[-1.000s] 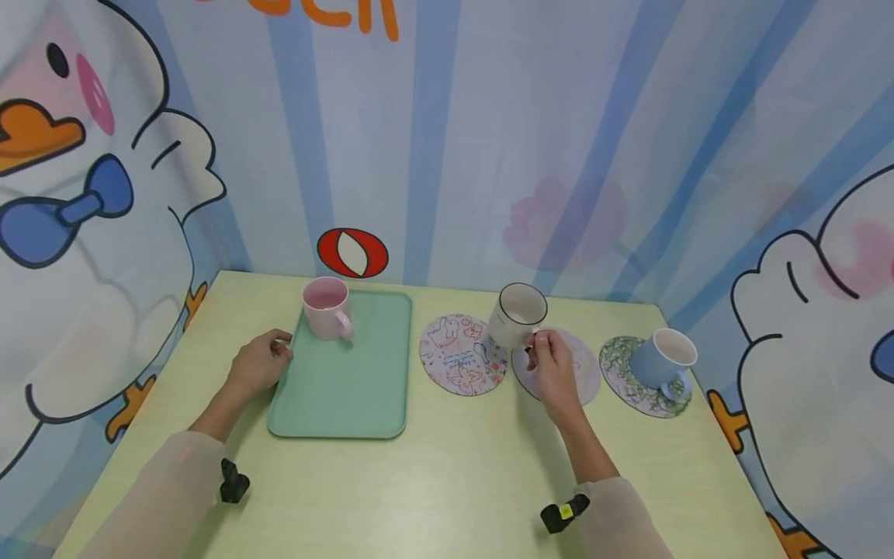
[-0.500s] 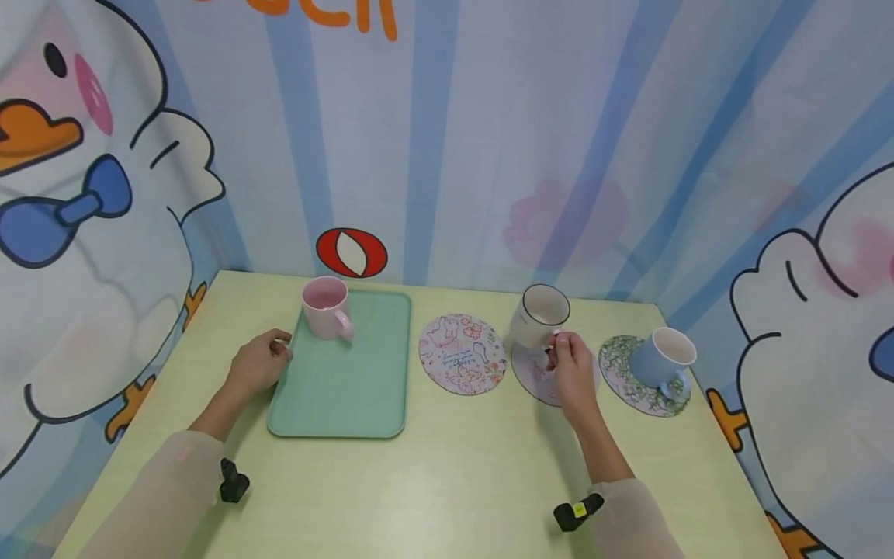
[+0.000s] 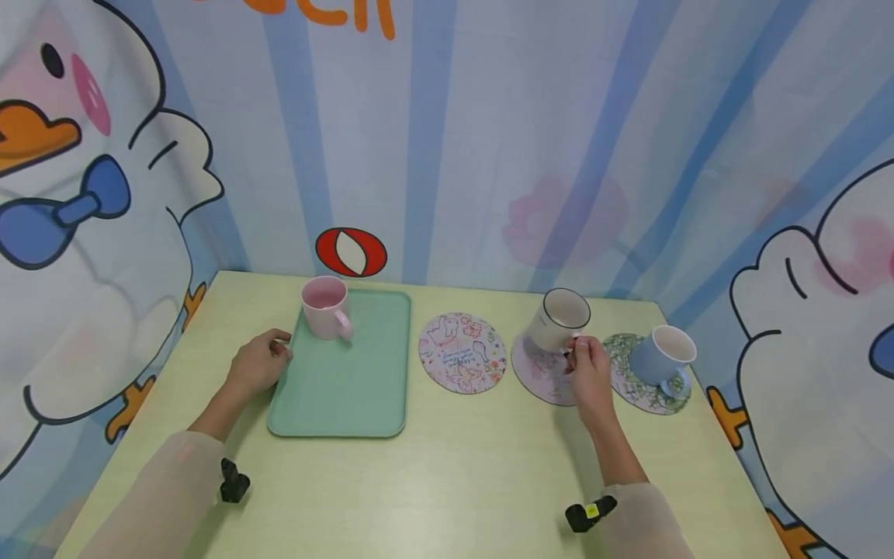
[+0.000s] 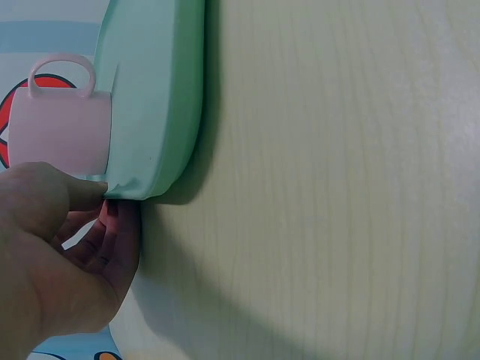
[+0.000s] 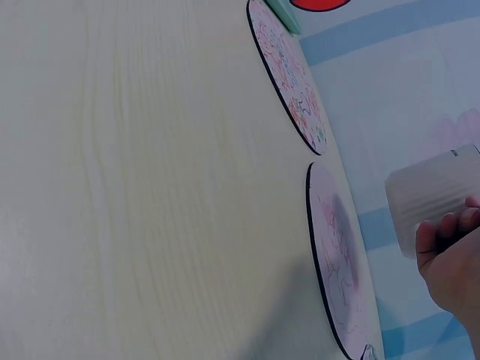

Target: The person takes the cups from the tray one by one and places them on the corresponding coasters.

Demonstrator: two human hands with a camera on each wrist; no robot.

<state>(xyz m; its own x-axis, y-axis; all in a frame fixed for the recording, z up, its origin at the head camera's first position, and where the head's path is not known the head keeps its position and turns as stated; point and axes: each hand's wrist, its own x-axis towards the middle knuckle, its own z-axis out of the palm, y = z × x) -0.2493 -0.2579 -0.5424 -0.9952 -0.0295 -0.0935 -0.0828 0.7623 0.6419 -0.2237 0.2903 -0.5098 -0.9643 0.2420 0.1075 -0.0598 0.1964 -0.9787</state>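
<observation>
So the right hand (image 3: 592,380) has its fingers pinched on the handle side of a white mug (image 3: 555,326) with a dark rim, and the mug's up in the air over the middle coaster (image 3: 539,382), a pale purple one. Wrist view shows a gap under it. Left hand (image 3: 258,363) is pinching the left edge of a green tray (image 3: 342,396), thumb on the rim, fingers on the outside. Pink mug (image 3: 323,314) stands in the tray's far left corner. Blue mug (image 3: 653,361) sits on the leafy coaster (image 3: 644,397) to the right. Flowery coaster (image 3: 462,353) lies on the bench (image 3: 447,489) between the tray and the purple one.
</observation>
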